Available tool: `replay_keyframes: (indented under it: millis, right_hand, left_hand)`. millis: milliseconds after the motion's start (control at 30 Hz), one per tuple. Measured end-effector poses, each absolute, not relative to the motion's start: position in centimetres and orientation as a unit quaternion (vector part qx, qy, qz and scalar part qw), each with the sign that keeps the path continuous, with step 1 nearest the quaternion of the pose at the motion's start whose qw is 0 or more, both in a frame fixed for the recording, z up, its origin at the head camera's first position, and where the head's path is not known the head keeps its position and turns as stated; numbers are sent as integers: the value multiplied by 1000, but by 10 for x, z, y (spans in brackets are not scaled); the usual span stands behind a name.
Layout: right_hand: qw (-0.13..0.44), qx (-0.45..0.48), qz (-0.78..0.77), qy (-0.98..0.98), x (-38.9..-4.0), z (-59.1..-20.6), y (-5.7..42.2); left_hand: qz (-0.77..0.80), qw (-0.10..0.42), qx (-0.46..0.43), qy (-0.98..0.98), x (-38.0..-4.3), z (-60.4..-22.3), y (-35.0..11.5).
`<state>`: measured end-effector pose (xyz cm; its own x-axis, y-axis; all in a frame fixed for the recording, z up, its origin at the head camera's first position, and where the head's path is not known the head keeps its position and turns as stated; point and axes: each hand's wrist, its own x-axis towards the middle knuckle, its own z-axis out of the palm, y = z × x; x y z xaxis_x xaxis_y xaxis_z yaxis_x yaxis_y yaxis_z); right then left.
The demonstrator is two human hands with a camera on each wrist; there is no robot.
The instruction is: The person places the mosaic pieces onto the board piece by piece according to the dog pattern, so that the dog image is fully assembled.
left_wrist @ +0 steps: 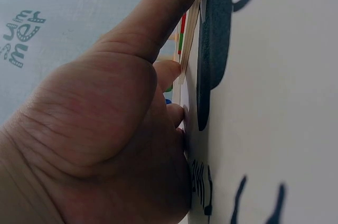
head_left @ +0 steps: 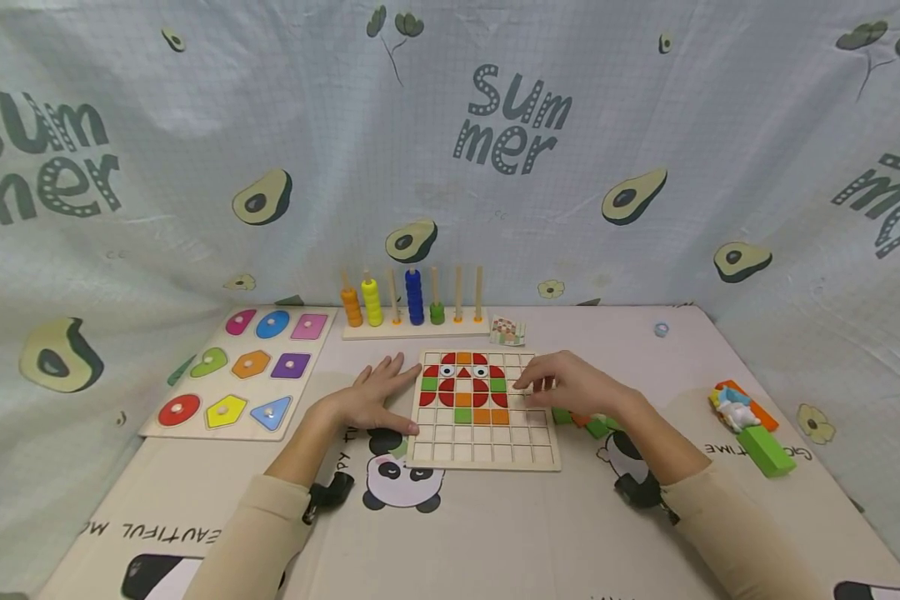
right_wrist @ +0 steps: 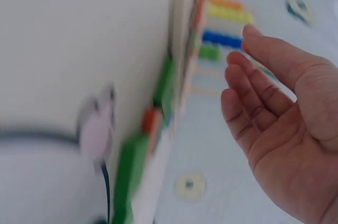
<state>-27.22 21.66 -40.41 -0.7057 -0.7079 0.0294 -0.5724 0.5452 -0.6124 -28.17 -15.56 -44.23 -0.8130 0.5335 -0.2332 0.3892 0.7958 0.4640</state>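
A wooden grid board (head_left: pixel 483 461) lies on the table with red, orange, green and white pieces forming a figure, which has two round eyes and a red triangle (head_left: pixel 463 373) between them. My left hand (head_left: pixel 371 400) rests beside the board's left edge, fingers spread. In the left wrist view its thumb (left_wrist: pixel 153 18) lies against the edge of the board. Over the board's right side hovers my right hand (head_left: pixel 581 385), and the right wrist view shows its fingers (right_wrist: pixel 259 100) loosely bent around nothing. Several green and orange pieces (head_left: pixel 597 427) lie beneath the right wrist.
A shape puzzle board (head_left: pixel 228 346) with colored knobbed pieces lies at left. Behind stands a bead-peg rack (head_left: pixel 420 331), with a small picture card (head_left: pixel 507 332) beside it. At far right are a green block (head_left: pixel 767 451) and small colored toys (head_left: pixel 737 412); a blue ring (head_left: pixel 661 330) lies farther back.
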Motion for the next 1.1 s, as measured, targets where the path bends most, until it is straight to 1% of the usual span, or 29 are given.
replay_keyframes:
  millis: [100, 233, 300, 467, 533, 867, 1100]
  right_hand:
    - [90, -336, -319, 882, -275, -399, 236]
    - [83, -311, -310, 895, -280, -398, 258]
    - [100, -296, -303, 900, -282, -400, 266]
    - [168, -277, -301, 897, -286, -411, 279]
    - [182, -273, -306, 894, -287, -415, 282]
    - [186, -253, -285, 906, -289, -422, 289]
    - [185, -265, -299, 898, -291, -421, 297]
  left_hand:
    - [198, 178, 248, 931, -282, -443, -156]
    - [194, 176, 249, 932, -282, -444, -156]
    - [194, 176, 248, 933, -282, -444, -156]
    - [196, 177, 246, 933, -282, -445, -155]
    - [195, 177, 246, 933, -282, -444, -155]
    - [192, 172, 249, 934, -282, -443, -156]
    - [194, 174, 249, 933, -281, -444, -156]
